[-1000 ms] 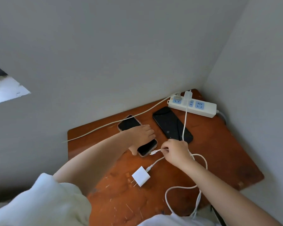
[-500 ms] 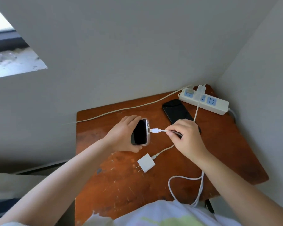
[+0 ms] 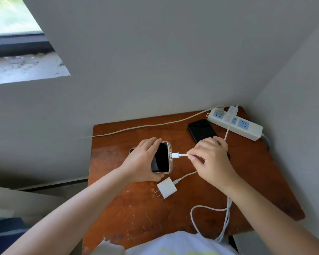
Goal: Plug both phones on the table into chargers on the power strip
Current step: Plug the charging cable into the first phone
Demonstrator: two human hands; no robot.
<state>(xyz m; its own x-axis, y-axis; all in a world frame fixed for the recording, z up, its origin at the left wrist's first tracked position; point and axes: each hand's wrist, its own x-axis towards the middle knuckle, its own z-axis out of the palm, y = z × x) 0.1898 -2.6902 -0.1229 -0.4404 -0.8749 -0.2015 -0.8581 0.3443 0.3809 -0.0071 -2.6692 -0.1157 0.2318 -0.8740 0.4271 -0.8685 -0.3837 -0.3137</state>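
Wrapped around a clear-cased phone, the left hand holds it tilted up off the table, fingers over its far edge and thumb under its near end. Opposite it, the right hand pinches a white cable between thumb and forefinger, just behind the connector, whose tip meets the phone's right edge; whether it is fully seated cannot be told.

Much of the second phone, a black one lying flat with a dark screen, is covered by the right hand, so only its far half shows. It lies just beside the white power strip at the far right corner. One white charger stands plugged into the strip, and a thin white lead drops from it behind the right hand. Left of it something else sits in the strip's end socket, too small to make out, beside a small red light. A beige cord runs from that end leftward and off the table's far left edge.

A loose white plug adapter lies flat near the middle, prongs pointing left and near, its own cable passing under the right wrist. More white cable loops at the near right edge and hangs off.

Underneath is a small reddish-brown wooden table, scratched and worn, pushed into a corner of plain grey walls. A window and its dusty sill show at upper left. The person's white shirt cuts off the near edge.
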